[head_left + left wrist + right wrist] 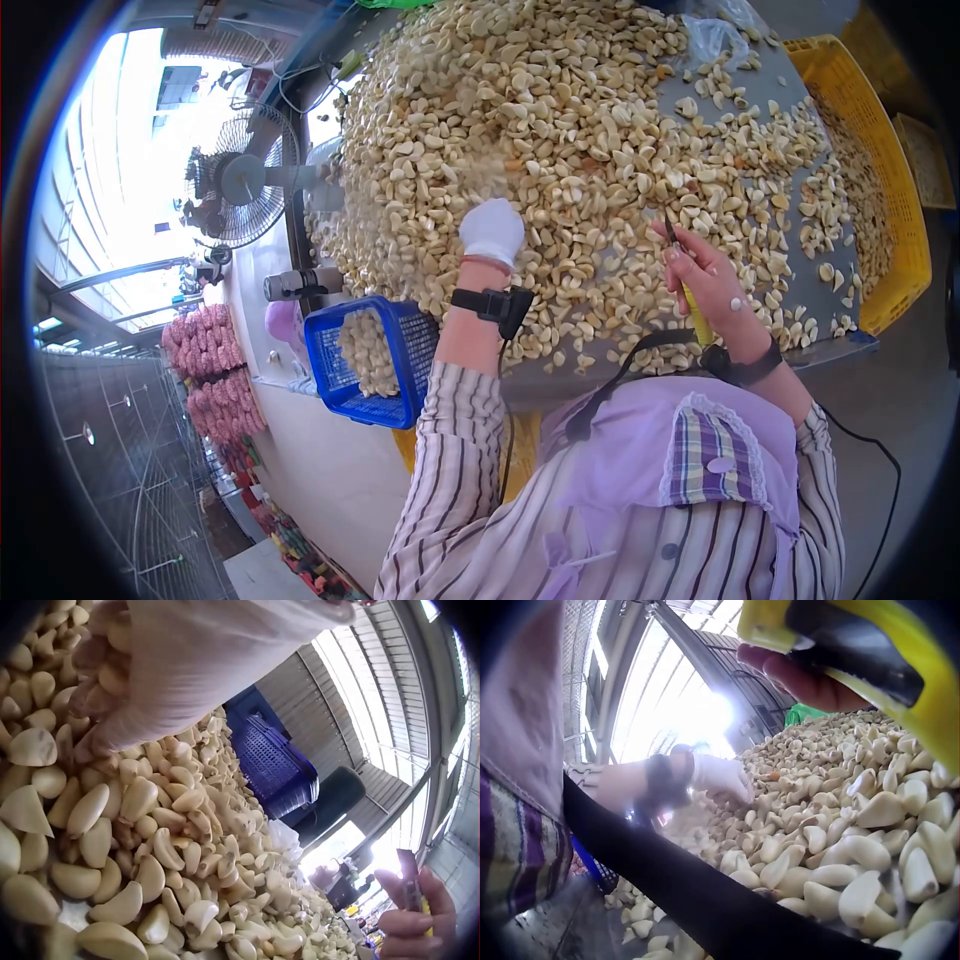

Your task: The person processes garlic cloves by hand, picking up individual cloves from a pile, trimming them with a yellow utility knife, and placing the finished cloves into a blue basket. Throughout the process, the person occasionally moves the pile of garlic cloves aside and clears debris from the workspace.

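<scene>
- Bottom of head view, nearest: striped shirt [450, 430], lilac apron [610, 450] over it, checked pocket [710, 455] with lace edging.
- Black strap [620, 380] across top edge of apron.
- Right of centre: right hand [708, 278], bare, fingers curled round a yellow-handled knife [694, 310]; short dark blade toward upper left, just above the cloves. Grip on handle also in right wrist view.
- Middle of frame: left hand [492, 232], in white glove, down among the cloves; per left wrist view, fingers curled round several cloves. Dark band [492, 304] with black device on left wrist.
- Centre to top of frame: big heap of peeled garlic cloves [600, 130], around left hand and below knife; thinner scatter toward right side.
- Under heap: grey table [778, 88], bare patches at right.
- Lower left of centre, beside left forearm: blue basket [420, 345], pile of cloves inside.
- Right edge: yellow crate [905, 205], filled with pale brown bits, too small to name.
- Top right of heap: clear plastic bag [715, 42], crumpled.
- Upper left, beyond table: grey fan [240, 178].
- Far left: pink sacks [205, 340], stacked.
</scene>
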A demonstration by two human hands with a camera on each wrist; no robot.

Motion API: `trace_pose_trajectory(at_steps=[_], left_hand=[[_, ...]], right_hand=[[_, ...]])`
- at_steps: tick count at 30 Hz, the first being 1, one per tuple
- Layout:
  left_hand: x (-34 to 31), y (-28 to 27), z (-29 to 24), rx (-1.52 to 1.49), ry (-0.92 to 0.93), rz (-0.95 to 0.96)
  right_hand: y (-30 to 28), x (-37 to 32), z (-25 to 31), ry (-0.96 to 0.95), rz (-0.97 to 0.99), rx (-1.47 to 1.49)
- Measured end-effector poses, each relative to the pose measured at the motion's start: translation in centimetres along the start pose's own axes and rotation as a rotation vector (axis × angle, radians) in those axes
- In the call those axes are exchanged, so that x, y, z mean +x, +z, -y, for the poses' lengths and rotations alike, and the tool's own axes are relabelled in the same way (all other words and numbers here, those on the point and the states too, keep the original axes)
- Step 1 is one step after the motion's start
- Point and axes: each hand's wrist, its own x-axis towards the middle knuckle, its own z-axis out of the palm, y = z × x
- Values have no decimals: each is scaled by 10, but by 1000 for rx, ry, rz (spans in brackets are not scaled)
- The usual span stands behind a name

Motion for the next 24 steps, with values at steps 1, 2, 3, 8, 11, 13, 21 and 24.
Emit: trace_pose_trajectory(at_steps=[1, 2, 3, 8, 11, 13, 21, 24], left_hand=[[3, 1, 3, 2, 6, 0], [8, 5, 7, -117, 4, 7], [11, 8, 11, -236, -2, 15], [4, 6, 9, -172, -6, 9], [-11, 34, 24, -956, 95, 88], [-34, 21, 14, -1406, 37, 286], [-100, 26, -47, -2460, 63, 531], [-113, 20, -61, -2521, 83, 583]], right_hand=[[0, 0, -1, -1, -6, 3], [0, 1, -2, -10, -3, 6], [0, 2, -3, -18, 3, 8], [2, 1, -1, 17, 23, -44], [-2, -2, -1, 28, 24, -53], [-2, -2, 1, 41, 37, -21], [19, -5, -5, -211, 162, -371], [21, -8, -1, -194, 195, -477]])
